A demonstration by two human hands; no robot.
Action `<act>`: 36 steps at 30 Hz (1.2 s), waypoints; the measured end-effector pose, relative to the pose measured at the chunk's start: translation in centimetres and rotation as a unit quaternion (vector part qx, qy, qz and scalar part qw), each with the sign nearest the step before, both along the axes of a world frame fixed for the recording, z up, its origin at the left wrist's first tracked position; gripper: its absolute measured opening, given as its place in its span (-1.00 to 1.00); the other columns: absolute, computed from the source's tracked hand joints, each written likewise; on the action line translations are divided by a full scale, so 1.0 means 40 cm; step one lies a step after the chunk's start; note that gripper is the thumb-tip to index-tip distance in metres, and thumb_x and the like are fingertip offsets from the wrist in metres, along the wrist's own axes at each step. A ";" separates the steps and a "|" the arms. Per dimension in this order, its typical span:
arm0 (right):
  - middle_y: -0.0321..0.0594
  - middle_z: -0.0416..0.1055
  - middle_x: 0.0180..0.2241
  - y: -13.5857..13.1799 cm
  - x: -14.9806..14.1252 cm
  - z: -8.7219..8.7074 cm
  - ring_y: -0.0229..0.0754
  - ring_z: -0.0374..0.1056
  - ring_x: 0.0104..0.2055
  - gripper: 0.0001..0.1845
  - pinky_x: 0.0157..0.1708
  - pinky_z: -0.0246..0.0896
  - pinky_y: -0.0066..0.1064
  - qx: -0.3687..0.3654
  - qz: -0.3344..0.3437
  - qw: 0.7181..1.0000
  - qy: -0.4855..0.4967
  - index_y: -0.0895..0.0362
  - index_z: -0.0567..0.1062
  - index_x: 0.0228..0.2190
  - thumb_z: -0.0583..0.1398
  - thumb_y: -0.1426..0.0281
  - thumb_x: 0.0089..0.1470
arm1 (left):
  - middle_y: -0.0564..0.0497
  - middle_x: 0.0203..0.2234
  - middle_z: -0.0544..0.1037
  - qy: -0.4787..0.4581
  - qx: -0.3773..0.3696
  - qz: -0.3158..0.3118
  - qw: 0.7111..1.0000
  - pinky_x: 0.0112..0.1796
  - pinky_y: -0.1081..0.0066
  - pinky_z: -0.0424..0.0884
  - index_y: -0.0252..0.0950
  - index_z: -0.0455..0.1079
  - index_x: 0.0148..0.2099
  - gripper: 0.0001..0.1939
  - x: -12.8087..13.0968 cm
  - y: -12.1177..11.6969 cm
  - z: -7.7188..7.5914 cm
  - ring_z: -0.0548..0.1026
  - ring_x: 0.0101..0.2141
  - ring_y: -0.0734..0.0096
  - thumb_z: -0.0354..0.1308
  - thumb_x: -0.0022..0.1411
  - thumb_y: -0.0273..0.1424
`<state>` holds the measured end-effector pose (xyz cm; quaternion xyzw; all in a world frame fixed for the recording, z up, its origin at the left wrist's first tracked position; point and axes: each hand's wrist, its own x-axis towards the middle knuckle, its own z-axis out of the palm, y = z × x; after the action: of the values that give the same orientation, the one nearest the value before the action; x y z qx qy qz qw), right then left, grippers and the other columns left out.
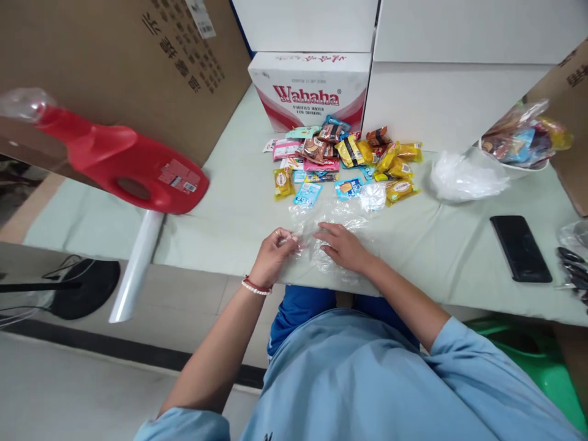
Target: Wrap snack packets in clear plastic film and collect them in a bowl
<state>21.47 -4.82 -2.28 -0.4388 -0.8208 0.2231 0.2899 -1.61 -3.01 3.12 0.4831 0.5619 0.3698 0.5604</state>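
Observation:
A crumpled clear plastic bag (321,254) lies flat on the pale green cloth near the table's front edge. With fingers curled and pressed together, my left hand (277,248) pinches the bag's left edge. My right hand (344,246) rests palm down on the bag, its fingers spread. Just beyond the bag is a pile of small wrapped snacks (324,150) in yellow, brown, pink and blue. Closest to the hands are a blue packet (307,195), another blue packet (349,188) and a whitish packet (373,196).
A Wahaba-style white and red carton (312,89) stands behind the snacks. To the left lie a red jug (138,165) and a clear film roll (138,266). On the right are bundled plastic bags (463,177), a white tub of wrappers (514,160) and a black phone (520,248).

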 end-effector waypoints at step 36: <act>-0.15 0.46 0.23 -0.328 0.192 0.124 0.00 0.28 0.36 -0.64 0.31 0.30 0.06 -0.132 0.096 0.986 -0.018 -0.06 0.57 0.10 0.19 0.41 0.33 | -0.23 0.49 0.07 0.514 0.263 -0.228 0.784 0.34 -0.33 -0.09 -0.13 0.18 0.47 -0.39 0.048 0.005 -0.074 0.09 0.45 -0.10 -0.01 0.47 -0.10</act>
<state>29.14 -17.92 2.66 -0.3967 -0.8273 0.3485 0.1916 0.29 -2.81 0.16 0.8444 0.5213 0.0613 0.1074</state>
